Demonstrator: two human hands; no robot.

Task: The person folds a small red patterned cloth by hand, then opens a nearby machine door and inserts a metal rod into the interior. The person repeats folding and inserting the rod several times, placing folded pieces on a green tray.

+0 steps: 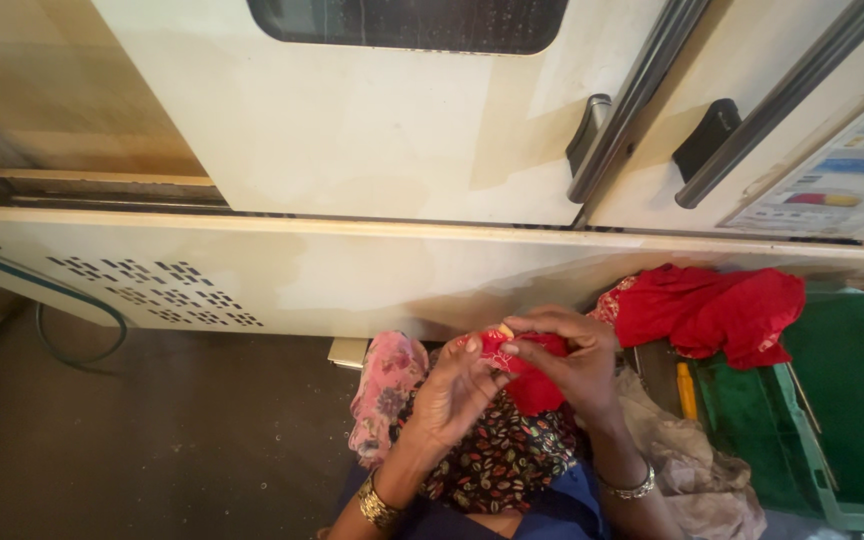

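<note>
Two hands meet over the lap on a small piece of red cloth: the left hand pinches its near edge with thumb and forefinger closed, and the right hand curls its fingers shut over the far side. Something pale shows at the pinch, perhaps a thumbnail or a thimble; I cannot tell. Such cloth looks light, soft and limp, best held by pinching an edge or fold, like the larger red fabric draped by the green crate.

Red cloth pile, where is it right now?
Head view, right side: the red cloth pile is draped over the green crate's rim, below the cream machine panel, right of both hands.
</note>
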